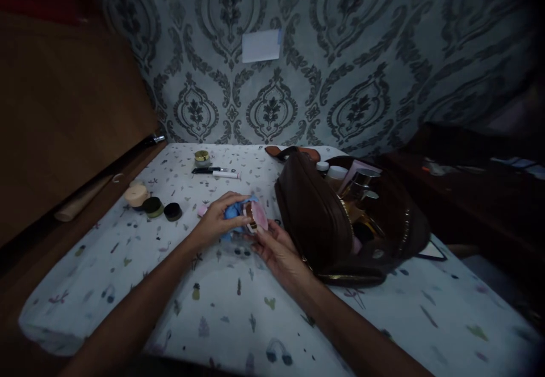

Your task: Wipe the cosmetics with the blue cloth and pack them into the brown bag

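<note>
My left hand (219, 215) is closed around a crumpled blue cloth (233, 211), its thumb against a small cosmetic jar (259, 216). The jar has a pink top and a shiny gold-brown band, and it is tilted. From the other side, the fingers of my right hand (279, 246) grip the jar's lower edge. Both hands are above the patterned white cloth, left of an open brown toiletry bag (317, 218). A small pink thing (202, 210) shows behind my left hand, partly hidden.
Bottles, including a clear-capped one (366, 178), crowd the bag. To the left stand a beige jar (137, 195), a green jar (152, 207) and a black lid (172, 212). Farther back are a gold-lidded jar (201, 156), pens (226, 174) and a brown strap (293, 153).
</note>
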The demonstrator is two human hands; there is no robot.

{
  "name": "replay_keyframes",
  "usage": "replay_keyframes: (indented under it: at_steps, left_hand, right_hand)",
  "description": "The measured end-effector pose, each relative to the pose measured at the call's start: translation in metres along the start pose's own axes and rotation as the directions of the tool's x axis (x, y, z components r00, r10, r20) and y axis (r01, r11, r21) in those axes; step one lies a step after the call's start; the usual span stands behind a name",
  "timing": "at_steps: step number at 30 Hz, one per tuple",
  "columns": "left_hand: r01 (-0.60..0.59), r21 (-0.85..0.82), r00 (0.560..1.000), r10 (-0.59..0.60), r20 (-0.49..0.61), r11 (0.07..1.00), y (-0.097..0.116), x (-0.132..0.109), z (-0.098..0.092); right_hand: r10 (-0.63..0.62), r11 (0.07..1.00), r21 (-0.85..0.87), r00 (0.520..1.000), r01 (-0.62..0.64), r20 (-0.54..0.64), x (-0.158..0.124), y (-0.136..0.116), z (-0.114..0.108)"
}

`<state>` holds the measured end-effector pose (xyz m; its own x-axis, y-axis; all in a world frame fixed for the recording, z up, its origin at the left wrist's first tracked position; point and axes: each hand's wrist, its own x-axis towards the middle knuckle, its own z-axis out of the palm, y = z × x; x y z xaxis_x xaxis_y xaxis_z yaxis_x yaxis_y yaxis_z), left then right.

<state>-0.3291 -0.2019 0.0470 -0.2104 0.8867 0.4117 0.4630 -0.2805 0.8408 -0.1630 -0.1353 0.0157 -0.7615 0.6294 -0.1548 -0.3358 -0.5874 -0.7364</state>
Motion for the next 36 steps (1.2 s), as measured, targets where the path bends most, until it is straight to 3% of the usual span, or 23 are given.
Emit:
replay_keyframes:
  at_steps: [12, 17, 21, 27, 36]
  left_hand:
    - [-0.015, 0.074, 0.989, 0.026, -0.144, 0.997, 0.003, -0.001, 0.007]
    - [-0.023, 0.05, 0.979, 0.033, -0.203, 0.998, 0.002, -0.001, 0.005]
    - [-0.047, 0.039, 0.973, 0.054, -0.226, 0.998, 0.002, -0.001, 0.007]
    - [0.013, 0.015, 0.982, -0.01, -0.189, 1.0, 0.01, -0.001, 0.004]
    - [0.041, -0.009, 0.997, -0.042, -0.062, 0.999, 0.01, -0.005, 0.007]
  right_hand:
    - [0.01, 0.999, -0.043, 1.0, -0.01, -0.008, 0.003, -0.001, -0.003]
    - [0.018, 0.998, -0.056, 0.994, -0.025, -0.109, 0.008, 0.003, -0.008]
    - [-0.046, 0.996, -0.082, 0.991, 0.036, -0.126, 0.01, 0.005, -0.009]
    - [-0.11, 0.992, -0.078, 0.989, 0.102, -0.097, 0.008, 0.004, -0.005]
    - [-0.15, 0.983, 0.084, 0.98, 0.162, -0.129, 0.008, -0.001, -0.005]
